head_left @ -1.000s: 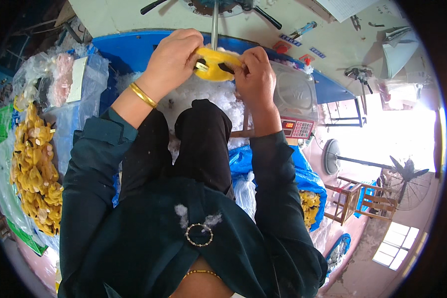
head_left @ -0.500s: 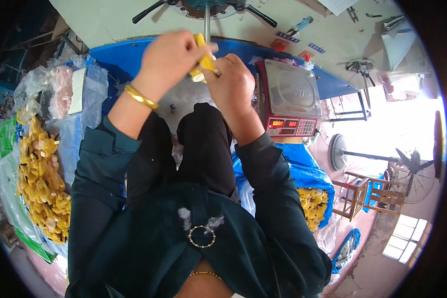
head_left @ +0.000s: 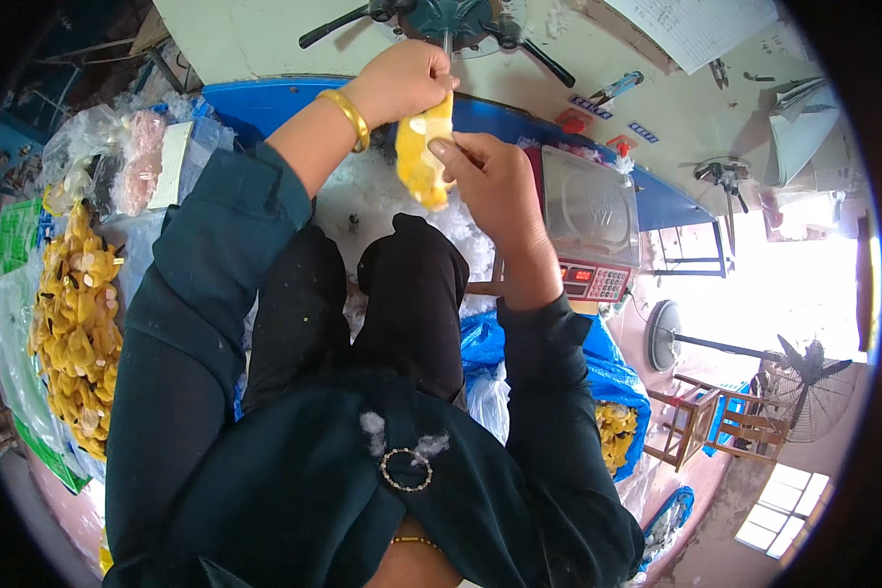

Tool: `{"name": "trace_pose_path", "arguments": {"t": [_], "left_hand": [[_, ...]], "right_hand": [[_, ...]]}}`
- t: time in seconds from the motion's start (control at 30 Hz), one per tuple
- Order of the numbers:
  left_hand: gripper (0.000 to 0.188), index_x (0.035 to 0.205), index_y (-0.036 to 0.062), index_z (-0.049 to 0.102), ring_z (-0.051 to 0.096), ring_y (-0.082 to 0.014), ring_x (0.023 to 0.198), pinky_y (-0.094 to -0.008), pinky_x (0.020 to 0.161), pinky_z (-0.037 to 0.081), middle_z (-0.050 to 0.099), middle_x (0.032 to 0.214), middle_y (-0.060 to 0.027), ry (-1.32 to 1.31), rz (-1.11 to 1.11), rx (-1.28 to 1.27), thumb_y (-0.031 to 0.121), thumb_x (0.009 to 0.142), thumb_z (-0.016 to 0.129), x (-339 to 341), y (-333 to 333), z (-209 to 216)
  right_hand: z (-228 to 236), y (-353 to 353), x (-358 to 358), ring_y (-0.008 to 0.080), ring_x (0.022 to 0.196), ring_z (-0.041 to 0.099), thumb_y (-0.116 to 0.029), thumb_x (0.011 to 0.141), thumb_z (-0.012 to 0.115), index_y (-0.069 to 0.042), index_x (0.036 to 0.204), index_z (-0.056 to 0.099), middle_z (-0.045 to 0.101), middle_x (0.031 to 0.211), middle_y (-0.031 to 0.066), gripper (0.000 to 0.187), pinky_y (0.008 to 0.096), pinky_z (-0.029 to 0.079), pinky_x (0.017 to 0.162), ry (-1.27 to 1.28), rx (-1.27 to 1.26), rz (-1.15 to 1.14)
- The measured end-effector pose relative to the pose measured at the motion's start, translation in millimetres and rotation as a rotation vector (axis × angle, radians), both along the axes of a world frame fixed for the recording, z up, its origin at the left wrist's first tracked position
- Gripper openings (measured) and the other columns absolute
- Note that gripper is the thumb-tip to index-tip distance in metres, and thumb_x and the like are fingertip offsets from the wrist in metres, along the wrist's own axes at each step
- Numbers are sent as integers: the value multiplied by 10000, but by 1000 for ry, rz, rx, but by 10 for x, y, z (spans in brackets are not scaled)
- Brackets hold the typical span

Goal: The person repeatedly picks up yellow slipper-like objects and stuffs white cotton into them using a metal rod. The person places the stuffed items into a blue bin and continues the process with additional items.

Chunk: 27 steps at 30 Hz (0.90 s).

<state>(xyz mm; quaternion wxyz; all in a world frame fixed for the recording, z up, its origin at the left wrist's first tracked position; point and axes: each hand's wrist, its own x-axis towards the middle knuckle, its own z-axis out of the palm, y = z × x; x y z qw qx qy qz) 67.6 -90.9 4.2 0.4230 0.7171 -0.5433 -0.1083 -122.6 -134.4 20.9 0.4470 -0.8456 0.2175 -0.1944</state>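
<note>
Turned lengthwise since the earlier frame, the yellow plush piece [head_left: 417,162] now hangs near the metal tube [head_left: 448,39] — from here I see my left grip [head_left: 403,80] pinching its top, my right grip [head_left: 497,178] its edge — apparently to keep it stretched.

Left hand [head_left: 402,80] higher, right hand [head_left: 498,181] lower, both pinching
</note>
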Motion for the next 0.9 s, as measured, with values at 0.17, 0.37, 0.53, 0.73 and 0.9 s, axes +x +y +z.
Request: {"name": "trace_pose_path", "arguments": {"t": [0.17, 0.37, 0.53, 0.73, 0.9], "left_hand": [[271, 687, 3, 565, 470, -199, 501, -329, 509, 392, 523, 576, -111, -13, 31, -23, 201, 859, 634, -300, 225, 5], [250, 712, 20, 583, 512, -269, 525, -342, 509, 404, 556, 606, -126, -51, 58, -3, 215, 860, 634, -609, 483, 38], [252, 781, 28, 582, 569, -272, 567, -350, 522, 421, 588, 633, -119, -190, 45, 6, 257, 865, 645, -626, 534, 42], [386, 767, 21, 592, 520, -198, 538, -315, 525, 403, 576, 611, -75, -63, 31, 142, 388, 875, 641, -406, 442, -29], [441, 717, 8, 636, 489, -146, 493, -279, 485, 381, 548, 557, -57, -18, -5, 54, 409, 899, 609, -439, 444, -67]], "right_hand": [[-127, 42, -8, 235, 530, 508, -300, 710, 782, 22, 754, 653, 548, 630, 124, 350, 337, 402, 516, 11, -136, -143], [-266, 46, -35, 202, 528, 492, -194, 678, 793, 25, 739, 641, 544, 619, 110, 273, 322, 400, 513, -49, -110, -128], [-408, -300, -101, 99, 580, 492, -111, 681, 763, 20, 798, 669, 596, 664, 19, 199, 279, 417, 536, -62, 128, 84], [-697, -698, 270, 102, 587, 528, -67, 698, 746, -13, 928, 668, 547, 640, 4, 249, 252, 429, 549, -412, 35, 132], [-688, 213, -234, 206, 471, 492, -155, 680, 797, -85, 747, 574, 510, 581, 33, 243, 298, 430, 487, -377, -482, -359]]}}
